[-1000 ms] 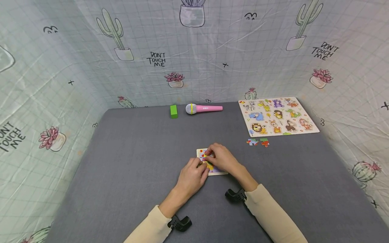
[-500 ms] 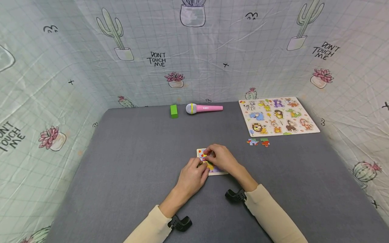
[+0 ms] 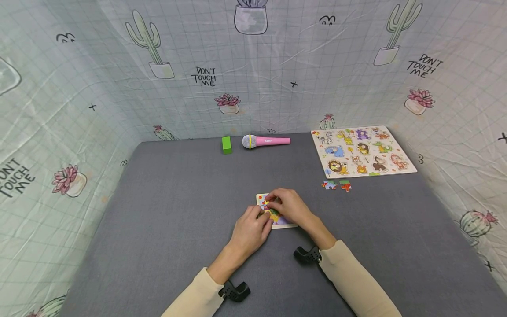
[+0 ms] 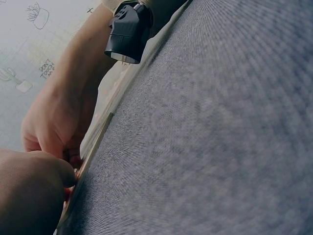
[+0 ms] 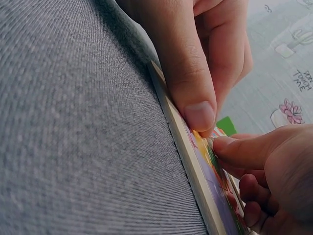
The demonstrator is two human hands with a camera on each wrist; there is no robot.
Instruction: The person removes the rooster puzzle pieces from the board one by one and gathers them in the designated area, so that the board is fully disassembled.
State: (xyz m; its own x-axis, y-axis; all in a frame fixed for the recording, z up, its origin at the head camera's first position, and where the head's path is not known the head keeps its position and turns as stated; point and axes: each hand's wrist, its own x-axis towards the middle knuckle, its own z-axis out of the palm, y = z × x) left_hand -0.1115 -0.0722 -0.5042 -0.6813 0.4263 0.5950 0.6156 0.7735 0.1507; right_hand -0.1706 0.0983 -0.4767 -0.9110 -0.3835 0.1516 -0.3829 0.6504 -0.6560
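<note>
A small jigsaw puzzle board point(image 3: 286, 226) with a pale rim and a colourful picture lies flat on the grey table, under both hands. My left hand point(image 3: 249, 229) grips its near left side, the thumb pressed down by the rim in the right wrist view. My right hand point(image 3: 291, 206) reaches over the board from the right, thumb and forefinger pinching at a puzzle piece point(image 3: 267, 203) in the upper left part. The fingers mostly hide that piece. In the right wrist view the right thumb tip meets the picture close to the left thumb.
Two loose jigsaw pieces point(image 3: 329, 185) lie right of the board, below a large animal puzzle board point(image 3: 368, 152). A pink toy microphone point(image 3: 273, 141) and a green block point(image 3: 226, 145) lie at the table's back edge. A printed cloth point(image 3: 293, 57) encloses the back and sides.
</note>
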